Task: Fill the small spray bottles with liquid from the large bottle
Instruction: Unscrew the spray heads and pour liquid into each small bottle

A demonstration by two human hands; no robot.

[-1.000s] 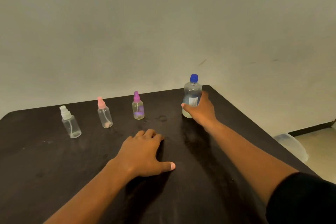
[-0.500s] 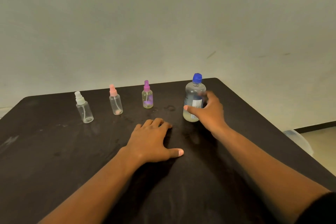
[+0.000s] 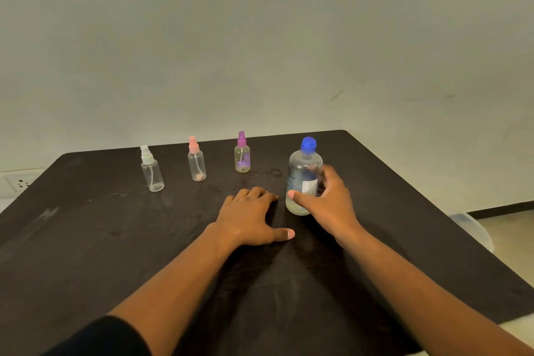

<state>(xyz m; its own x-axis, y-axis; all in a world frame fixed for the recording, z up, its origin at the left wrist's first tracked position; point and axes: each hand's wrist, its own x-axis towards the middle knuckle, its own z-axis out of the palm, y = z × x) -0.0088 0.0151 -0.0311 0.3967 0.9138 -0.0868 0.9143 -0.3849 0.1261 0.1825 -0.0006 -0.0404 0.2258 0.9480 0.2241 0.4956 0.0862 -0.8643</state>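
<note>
The right hand (image 3: 326, 205) covers the lower right side of the big bottle (image 3: 303, 176), and its fingers behind the plastic are blurred. The label's print is too small to read. A clear tub (image 3: 474, 228) beyond the table (image 3: 86, 240) is half hidden by its edge. Both forearms run off the bottom.

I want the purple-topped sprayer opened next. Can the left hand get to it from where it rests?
Probably yes. The left hand lies flat on the table, and only bare tabletop lies between it and the purple-topped sprayer; the large bottle stands off to the right.
</note>
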